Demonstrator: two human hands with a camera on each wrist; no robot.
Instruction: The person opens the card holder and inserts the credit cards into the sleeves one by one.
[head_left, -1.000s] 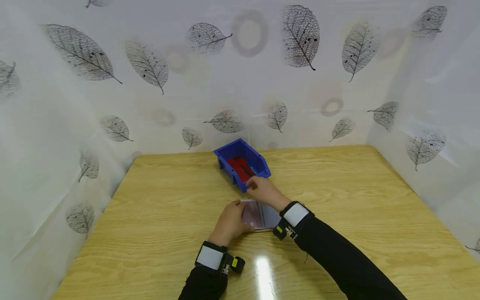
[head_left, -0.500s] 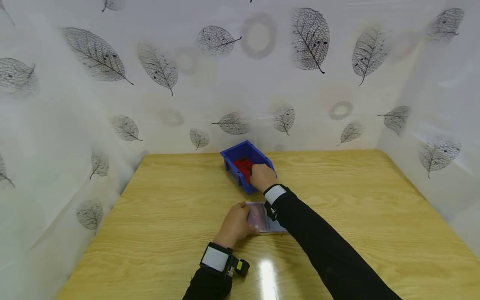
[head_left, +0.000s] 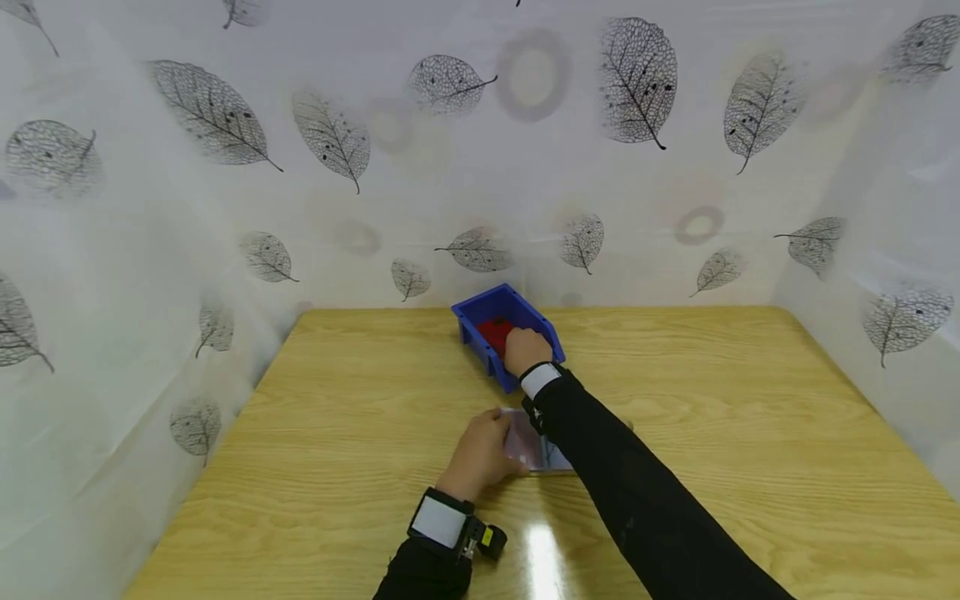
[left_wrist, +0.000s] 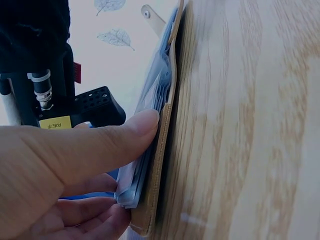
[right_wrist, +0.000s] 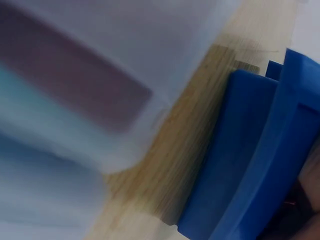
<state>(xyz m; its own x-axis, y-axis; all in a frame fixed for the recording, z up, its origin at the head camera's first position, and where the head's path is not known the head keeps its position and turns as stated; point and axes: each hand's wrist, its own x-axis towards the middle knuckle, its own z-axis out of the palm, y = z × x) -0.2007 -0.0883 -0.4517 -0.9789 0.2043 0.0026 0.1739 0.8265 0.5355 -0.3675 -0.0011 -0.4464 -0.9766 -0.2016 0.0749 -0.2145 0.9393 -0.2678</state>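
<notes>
My left hand [head_left: 483,450] grips the left edge of a card holder on the table. In the left wrist view its thumb presses the clear sleeves [left_wrist: 142,172], which sit inside a tan cover [left_wrist: 162,150] with a snap strap [left_wrist: 152,19]. My right hand [head_left: 528,350] reaches into the front of a blue bin [head_left: 468,325], its fingertips hidden by the hand and the bin wall. A red piece with dark marks [head_left: 495,331] lies in the bin. In the right wrist view, blurred sleeves [right_wrist: 60,80] fill the left, and fingers [right_wrist: 311,187] barely show beside something black.
The wooden table [head_left: 360,417] carries the bin near its back edge, with the card holder just in front. A leaf-patterned white sheet [head_left: 420,167] hangs behind and at both sides. My right sleeve [head_left: 637,483] crosses over the holder's right part.
My right hand has moved forward from the bin's front edge down into it. The left hand stays on the card holder. The whole head view has shifted slightly.
</notes>
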